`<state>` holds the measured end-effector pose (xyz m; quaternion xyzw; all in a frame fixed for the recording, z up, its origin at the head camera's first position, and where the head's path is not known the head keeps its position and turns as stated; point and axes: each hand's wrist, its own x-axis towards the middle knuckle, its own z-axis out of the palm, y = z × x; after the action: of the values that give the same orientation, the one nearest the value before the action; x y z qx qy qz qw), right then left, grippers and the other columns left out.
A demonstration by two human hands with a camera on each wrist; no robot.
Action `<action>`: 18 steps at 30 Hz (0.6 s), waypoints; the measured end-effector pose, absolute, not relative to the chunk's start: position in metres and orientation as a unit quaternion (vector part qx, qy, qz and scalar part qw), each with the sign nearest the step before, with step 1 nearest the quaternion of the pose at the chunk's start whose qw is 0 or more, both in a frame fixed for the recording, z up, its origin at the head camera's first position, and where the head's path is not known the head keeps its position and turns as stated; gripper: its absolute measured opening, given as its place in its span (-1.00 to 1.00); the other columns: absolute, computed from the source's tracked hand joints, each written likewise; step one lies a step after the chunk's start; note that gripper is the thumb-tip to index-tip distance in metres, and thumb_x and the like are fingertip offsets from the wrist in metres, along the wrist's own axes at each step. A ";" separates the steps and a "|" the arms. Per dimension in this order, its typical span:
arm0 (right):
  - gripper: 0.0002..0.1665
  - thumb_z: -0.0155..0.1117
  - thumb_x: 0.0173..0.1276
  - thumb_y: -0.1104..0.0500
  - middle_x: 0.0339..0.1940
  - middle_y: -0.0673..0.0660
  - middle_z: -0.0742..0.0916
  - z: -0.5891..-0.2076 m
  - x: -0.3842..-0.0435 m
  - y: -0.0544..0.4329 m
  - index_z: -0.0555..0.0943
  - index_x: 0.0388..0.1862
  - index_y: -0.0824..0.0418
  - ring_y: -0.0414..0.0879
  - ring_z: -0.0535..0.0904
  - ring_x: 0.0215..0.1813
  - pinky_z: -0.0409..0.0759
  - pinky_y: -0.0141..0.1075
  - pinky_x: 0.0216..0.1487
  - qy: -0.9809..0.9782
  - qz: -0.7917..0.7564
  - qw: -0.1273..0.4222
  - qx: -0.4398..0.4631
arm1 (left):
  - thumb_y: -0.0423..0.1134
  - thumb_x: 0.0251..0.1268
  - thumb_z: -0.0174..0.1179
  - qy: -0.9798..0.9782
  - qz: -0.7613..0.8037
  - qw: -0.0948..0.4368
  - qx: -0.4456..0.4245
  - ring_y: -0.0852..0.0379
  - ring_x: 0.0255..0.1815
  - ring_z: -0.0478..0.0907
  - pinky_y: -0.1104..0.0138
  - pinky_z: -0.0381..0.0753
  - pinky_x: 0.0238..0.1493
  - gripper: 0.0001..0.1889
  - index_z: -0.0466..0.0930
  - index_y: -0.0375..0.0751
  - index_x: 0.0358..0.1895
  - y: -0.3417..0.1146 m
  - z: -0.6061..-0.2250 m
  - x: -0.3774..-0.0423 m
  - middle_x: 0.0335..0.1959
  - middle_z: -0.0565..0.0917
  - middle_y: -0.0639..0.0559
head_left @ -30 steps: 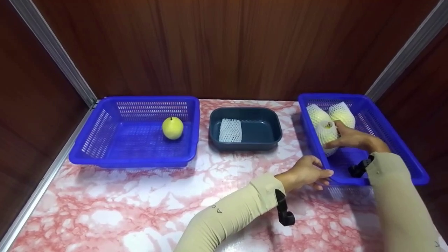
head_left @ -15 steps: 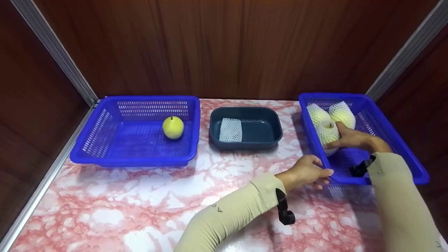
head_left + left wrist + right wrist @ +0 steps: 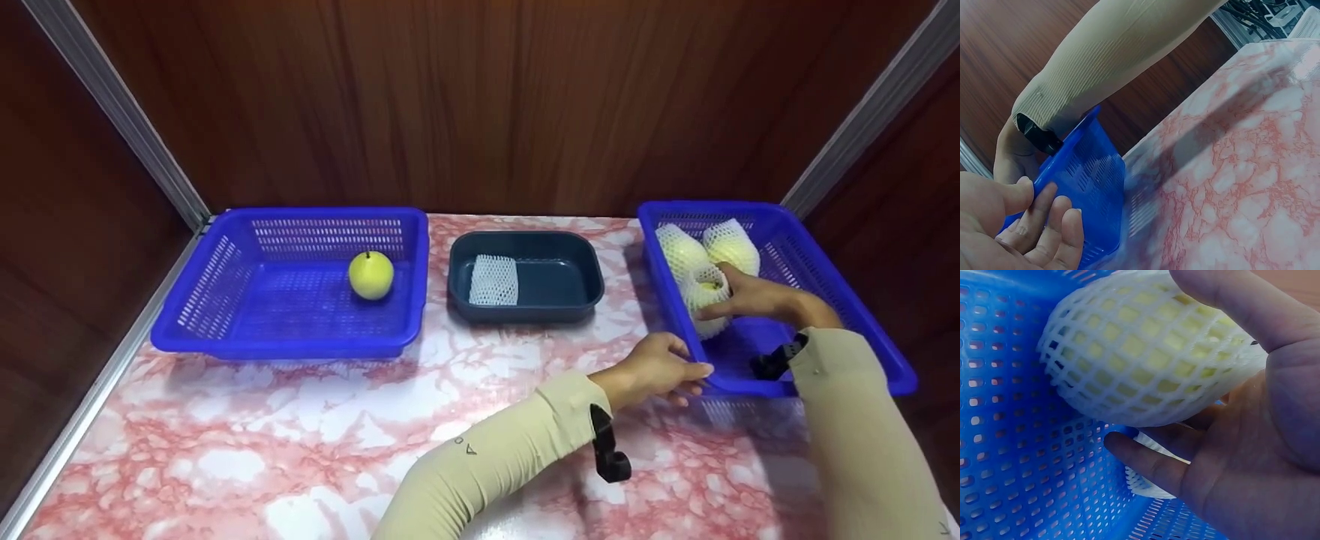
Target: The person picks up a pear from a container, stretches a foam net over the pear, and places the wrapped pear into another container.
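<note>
In the right blue basket (image 3: pixel 845 294), my right hand (image 3: pixel 757 295) holds a yellow pear (image 3: pixel 1145 354) in a white foam net, thumb on one side and fingers on the other. The netted pear leans near the basket's left wall, its top showing through the net's opening. Two more netted pears, one at the back left (image 3: pixel 681 251) and one beside it (image 3: pixel 731 249), lie behind it. My left hand (image 3: pixel 660 367) pinches the basket's front left rim between thumb and fingers, as the left wrist view also shows.
A bare yellow pear (image 3: pixel 370 275) sits in the left blue basket (image 3: pixel 292 345). Between the baskets stands a dark tray (image 3: pixel 525 313) with a flat white foam net (image 3: pixel 494 280) in it. Wooden panels (image 3: pixel 487 105) enclose the marbled table (image 3: pixel 300 450).
In my right hand the netted pear has turned slightly, and the net's opening now stands higher around its top. My left hand stays at the rim.
</note>
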<state>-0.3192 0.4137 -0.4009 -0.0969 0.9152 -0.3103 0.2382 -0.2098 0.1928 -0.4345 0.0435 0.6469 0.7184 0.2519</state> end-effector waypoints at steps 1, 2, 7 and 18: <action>0.25 0.46 0.32 -0.05 0.40 0.51 0.31 -0.401 -0.319 0.414 -0.15 0.57 0.46 0.35 0.21 0.41 0.26 0.26 0.41 0.916 -0.309 0.237 -0.097 | -0.49 0.27 0.36 0.648 0.718 0.252 0.044 0.12 -0.59 0.61 0.44 0.49 -0.76 -0.73 0.43 -0.20 -0.41 0.193 -0.435 -0.210 -0.52 0.74 -0.16; 0.24 0.46 0.32 -0.06 0.41 0.51 0.31 -0.402 -0.320 0.414 -0.15 0.57 0.46 0.36 0.20 0.41 0.25 0.27 0.41 0.917 -0.306 0.235 -0.098 | -0.49 0.27 0.36 0.648 0.718 0.252 0.043 0.11 -0.58 0.62 0.44 0.50 -0.75 -0.73 0.43 -0.20 -0.41 0.193 -0.435 -0.210 -0.52 0.74 -0.16; 0.09 0.46 0.33 -0.02 0.34 0.43 0.40 -0.402 -0.320 0.415 0.02 0.53 0.41 0.29 0.30 0.35 0.35 0.17 0.34 0.919 -0.303 0.229 -0.104 | -0.48 0.28 0.36 0.653 0.710 0.257 0.047 0.01 -0.47 0.71 0.38 0.56 -0.70 -0.73 0.42 -0.19 -0.40 0.192 -0.435 -0.211 -0.46 0.76 -0.19; 0.15 0.42 0.36 -0.10 0.57 0.57 0.04 -0.392 -0.315 0.417 -0.06 0.62 0.29 0.54 0.01 0.52 0.15 0.45 0.39 0.918 -0.294 0.243 -0.109 | -0.47 0.29 0.36 0.656 0.708 0.258 0.052 -0.01 -0.47 0.71 0.40 0.55 -0.72 -0.72 0.40 -0.18 -0.40 0.192 -0.434 -0.211 -0.49 0.75 -0.16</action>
<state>-0.3153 0.4167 -0.3919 -0.1089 0.9180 -0.2937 0.2433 -0.2108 0.1918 -0.4342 0.0517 0.6556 0.7077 0.2581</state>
